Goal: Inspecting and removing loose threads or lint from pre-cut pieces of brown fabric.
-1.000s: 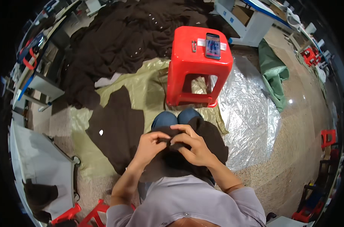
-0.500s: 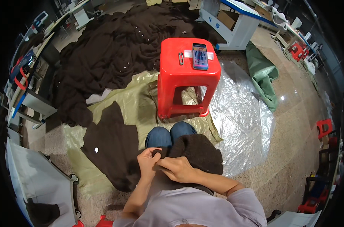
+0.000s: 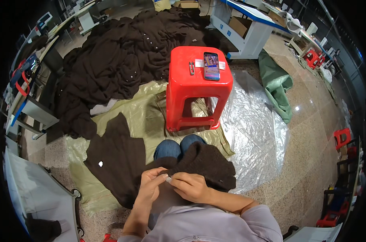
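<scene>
A dark brown knitted garment [image 3: 207, 165] lies across my lap, over my jeans. My left hand [image 3: 151, 184] pinches its edge between thumb and fingers. Close beside it, my right hand [image 3: 191, 188] is closed with its fingertips at a small white piece [image 3: 168, 179], perhaps a label, at the garment's edge. Which fingers hold the white piece is hard to make out. To the left, on a yellowish plastic sheet, lies another dark brown knitted piece [image 3: 116, 159] with a small white tag [image 3: 100, 164].
Ahead stands a red plastic stool [image 3: 181, 90] bearing a phone [image 3: 211, 66] and small thread snips [image 3: 191, 68]. Behind it spreads a large heap of brown garments [image 3: 114, 52]. Clear plastic sheeting [image 3: 255, 141] covers floor at right. A wheeled grey cart [image 3: 46, 193] stands near left.
The fingers have shifted along the garment, and a white piece now shows between my hands. More of the brown knit is drawn toward my left hand. The view has tilted slightly.
</scene>
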The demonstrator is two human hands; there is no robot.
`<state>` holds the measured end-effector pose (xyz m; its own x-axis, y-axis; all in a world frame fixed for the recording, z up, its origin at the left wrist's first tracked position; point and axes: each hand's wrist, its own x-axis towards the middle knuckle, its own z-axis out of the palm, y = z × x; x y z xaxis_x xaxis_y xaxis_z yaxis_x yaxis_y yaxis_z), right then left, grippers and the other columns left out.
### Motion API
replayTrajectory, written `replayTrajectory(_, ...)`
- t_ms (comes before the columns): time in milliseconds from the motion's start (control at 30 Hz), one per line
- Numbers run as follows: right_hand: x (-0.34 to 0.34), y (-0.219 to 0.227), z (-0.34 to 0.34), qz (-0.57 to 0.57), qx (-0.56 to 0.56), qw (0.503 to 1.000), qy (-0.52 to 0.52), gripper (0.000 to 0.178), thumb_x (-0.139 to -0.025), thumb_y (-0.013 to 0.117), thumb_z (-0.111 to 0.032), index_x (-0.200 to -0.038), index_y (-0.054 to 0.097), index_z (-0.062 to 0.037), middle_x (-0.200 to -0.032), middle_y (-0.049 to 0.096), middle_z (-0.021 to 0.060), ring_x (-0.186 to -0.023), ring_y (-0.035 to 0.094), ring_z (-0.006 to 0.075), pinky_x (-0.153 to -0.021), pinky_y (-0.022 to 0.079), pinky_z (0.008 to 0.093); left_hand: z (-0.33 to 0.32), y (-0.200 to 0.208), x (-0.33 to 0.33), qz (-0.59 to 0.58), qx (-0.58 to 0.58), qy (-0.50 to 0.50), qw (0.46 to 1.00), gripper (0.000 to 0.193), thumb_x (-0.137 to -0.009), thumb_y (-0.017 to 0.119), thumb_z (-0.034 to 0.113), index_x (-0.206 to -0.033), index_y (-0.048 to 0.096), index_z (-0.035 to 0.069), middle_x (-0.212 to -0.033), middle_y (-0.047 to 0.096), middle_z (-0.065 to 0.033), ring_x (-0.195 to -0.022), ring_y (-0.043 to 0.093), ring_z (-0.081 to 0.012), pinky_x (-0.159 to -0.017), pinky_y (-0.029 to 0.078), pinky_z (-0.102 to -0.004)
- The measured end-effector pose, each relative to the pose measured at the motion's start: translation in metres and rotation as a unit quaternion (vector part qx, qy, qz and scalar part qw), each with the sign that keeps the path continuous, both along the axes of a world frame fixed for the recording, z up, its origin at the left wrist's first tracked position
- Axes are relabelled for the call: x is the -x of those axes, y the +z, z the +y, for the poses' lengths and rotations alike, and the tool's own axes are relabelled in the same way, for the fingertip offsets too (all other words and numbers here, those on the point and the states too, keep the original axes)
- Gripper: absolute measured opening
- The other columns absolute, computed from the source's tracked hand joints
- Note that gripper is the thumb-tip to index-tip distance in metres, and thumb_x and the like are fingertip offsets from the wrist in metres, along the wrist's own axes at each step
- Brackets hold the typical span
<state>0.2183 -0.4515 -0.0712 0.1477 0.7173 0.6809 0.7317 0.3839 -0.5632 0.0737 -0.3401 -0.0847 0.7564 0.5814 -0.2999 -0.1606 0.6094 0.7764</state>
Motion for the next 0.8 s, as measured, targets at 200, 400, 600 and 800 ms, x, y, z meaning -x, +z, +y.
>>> replayTrajectory(200,0.001,-0.007,0.009,-0.047,-0.011,0.998,-0.042,0.019,-0.072,0.070,-0.003,-0.090,0.067,-0.0040,-0.087,0.064,0.0059,-0.064,0.064,0.0188,-0.055,0.052,0.0287,-0.010,-0.011,0.008,-0.034,0.045,0.059,0.997,0.015,-0.090,0.062,0.002,-0.102,0.066,-0.006,-0.095,0.069,-0.0090,-0.086,0.064,-0.0133,-0.082,0.050,-0.0259)
replayTrajectory(400,0.004,-0.010,0.011,-0.078,-0.007,0.995,-0.068,0.022,-0.069,0.072,-0.002,-0.090,0.068,-0.0067,-0.086,0.063,0.0041,-0.062,0.062,0.0182,-0.052,0.048,0.0293,-0.012,-0.012,0.005,-0.032,0.005,0.092,0.995,0.015,-0.090,0.064,-0.002,-0.105,0.065,-0.005,-0.096,0.069,-0.0077,-0.088,0.064,-0.0125,-0.082,0.051,-0.0251)
replayTrajectory(600,-0.015,-0.007,0.016,0.208,0.254,0.942,0.073,0.024,-0.071,0.071,0.005,-0.093,0.065,-0.0009,-0.086,0.061,0.0072,-0.078,0.062,0.0151,-0.069,0.049,0.0265,-0.006,-0.025,0.010,0.051,-0.192,0.065,0.978,0.017,-0.084,0.063,-0.013,-0.099,0.065,-0.005,-0.095,0.066,-0.0066,-0.087,0.062,-0.0113,-0.080,0.051,-0.0238)
replayTrajectory(800,-0.046,0.000,0.030,0.251,0.446,0.832,0.213,0.013,-0.079,0.071,0.002,-0.088,0.061,0.0020,-0.076,0.061,0.0038,-0.074,0.054,0.0071,-0.066,0.044,0.0250,0.001,-0.020,0.006,0.021,-0.195,-0.015,0.980,0.015,-0.086,0.061,-0.014,-0.099,0.064,-0.008,-0.095,0.066,-0.0080,-0.089,0.062,-0.0123,-0.082,0.051,-0.0252)
